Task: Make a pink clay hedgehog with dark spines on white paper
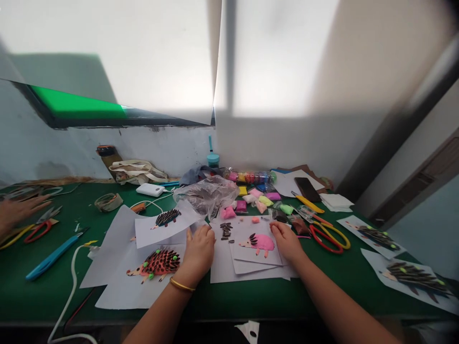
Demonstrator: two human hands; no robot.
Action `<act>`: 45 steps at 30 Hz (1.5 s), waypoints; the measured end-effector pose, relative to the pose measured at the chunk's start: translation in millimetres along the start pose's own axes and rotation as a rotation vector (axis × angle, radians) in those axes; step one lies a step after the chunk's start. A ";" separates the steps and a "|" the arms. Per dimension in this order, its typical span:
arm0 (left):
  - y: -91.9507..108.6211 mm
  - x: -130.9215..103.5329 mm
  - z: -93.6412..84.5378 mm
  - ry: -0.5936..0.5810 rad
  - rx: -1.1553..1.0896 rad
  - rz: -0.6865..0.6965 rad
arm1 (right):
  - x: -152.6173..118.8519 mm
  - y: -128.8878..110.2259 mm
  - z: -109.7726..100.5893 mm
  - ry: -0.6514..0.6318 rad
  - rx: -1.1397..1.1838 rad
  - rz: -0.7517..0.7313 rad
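Note:
My left hand [199, 251], with a gold bangle at the wrist, lies palm down at the edge of the papers on the left, fingers slightly bent and apart. With bent fingers, my right hand [287, 240] grips the upper right edge of a white card [241, 253]. That card carries a pink clay hedgehog [263, 242] with a few dark seeds on its neck. Left of it, a small pile of striped seeds [225, 230] rests on white paper. Beside my left hand are a red clay hedgehog picture [161, 265] and a dark blue one [167, 218], both covered with seeds.
Packets of coloured clay [256, 193] and a crumpled plastic bag [208, 193] lie behind. Scissors [328, 236], a phone [307, 189] and finished hedgehog cards [412, 277] are on the right. Another person's hand [21, 212] is at far left near scissors [39, 229] and blue tweezers [55, 255].

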State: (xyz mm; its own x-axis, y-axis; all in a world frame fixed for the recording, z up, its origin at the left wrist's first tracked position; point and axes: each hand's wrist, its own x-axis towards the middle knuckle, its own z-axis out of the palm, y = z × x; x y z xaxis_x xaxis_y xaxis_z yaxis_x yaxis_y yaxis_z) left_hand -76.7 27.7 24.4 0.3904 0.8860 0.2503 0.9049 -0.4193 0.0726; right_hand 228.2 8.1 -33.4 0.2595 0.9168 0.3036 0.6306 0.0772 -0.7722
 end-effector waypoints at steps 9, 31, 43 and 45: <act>69.1 36.7 1.6 -0.058 -0.683 0.184 | -5.5 -7.7 -3.8 0.042 0.009 -0.136; 68.2 23.7 21.9 -0.070 -0.473 0.254 | -27.5 -45.5 1.3 -0.176 0.040 -0.240; 68.8 25.3 23.4 -0.179 -0.441 0.195 | -33.4 -47.4 5.6 -0.192 -0.214 -0.425; 68.7 25.5 22.9 -0.188 -0.449 0.189 | -33.5 -45.4 7.0 -0.189 -0.232 -0.430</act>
State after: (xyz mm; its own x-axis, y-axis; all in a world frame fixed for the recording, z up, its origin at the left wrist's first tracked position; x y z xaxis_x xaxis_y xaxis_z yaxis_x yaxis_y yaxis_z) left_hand -0.7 26.1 13.7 0.6013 0.7893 0.1245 0.6696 -0.5827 0.4605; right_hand 185.8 -23.4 -12.5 -0.1815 0.8780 0.4429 0.8022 0.3927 -0.4497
